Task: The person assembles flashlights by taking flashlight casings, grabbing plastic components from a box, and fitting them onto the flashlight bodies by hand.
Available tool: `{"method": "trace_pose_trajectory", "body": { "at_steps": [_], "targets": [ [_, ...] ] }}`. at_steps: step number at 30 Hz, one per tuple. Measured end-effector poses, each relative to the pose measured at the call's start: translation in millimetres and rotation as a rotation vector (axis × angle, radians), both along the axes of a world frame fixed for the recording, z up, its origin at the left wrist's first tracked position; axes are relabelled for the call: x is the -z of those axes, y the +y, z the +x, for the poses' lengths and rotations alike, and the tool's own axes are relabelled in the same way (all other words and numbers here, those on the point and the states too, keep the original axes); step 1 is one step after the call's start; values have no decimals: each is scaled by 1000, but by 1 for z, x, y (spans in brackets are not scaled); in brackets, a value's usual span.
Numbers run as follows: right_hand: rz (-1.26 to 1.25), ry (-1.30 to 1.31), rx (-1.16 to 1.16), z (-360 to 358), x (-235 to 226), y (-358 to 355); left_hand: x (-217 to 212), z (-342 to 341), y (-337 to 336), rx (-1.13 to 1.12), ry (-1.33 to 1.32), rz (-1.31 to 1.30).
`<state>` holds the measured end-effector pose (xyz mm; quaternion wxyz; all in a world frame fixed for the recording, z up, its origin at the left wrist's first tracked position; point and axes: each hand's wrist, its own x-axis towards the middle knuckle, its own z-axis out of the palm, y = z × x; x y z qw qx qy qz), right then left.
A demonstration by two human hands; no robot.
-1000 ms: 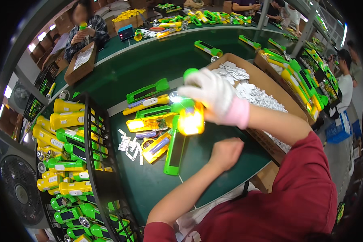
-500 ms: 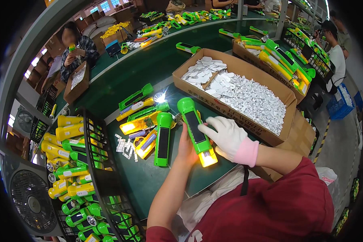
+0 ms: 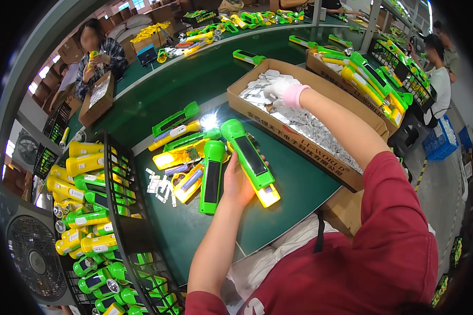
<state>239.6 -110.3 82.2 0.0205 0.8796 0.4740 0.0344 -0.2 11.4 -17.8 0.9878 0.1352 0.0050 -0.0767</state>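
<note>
In the head view, a green-and-yellow flashlight (image 3: 247,153) is held over the bench (image 3: 284,218) by the bare left grip (image 3: 238,182), its fingers wrapped round the body from below and the left. The flashlight's dark panel is turned upward; its long axis is slanted, with the broad green head at upper left and the glowing yellow end at lower right. The box (image 3: 312,137) is set beyond it and to the right. The gloved right grip (image 3: 283,91) is lowered into the far left part of that box, among the white pieces (image 3: 328,131), which are much nearer to it than to the left grip. Whether its fingers are spread or closed on a piece cannot be told. Just left of the held flashlight, a second flashlight (image 3: 212,176) is laid on the green bench, beside opened yellow shells (image 3: 180,155) and small white tabs (image 3: 160,187). Farther left, a black basket (image 3: 112,197) is filled with flashlights. Across the belt (image 3: 194,79), another flashlight is held by a seated co-worker (image 3: 102,55).
</note>
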Motion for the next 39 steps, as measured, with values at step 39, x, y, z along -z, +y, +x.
{"method": "trace_pose_trajectory", "body": {
  "at_steps": [39],
  "targets": [
    [668,542,-22,-160,-35,-51,7,-7,3,-183,17,197]
  ]
}}
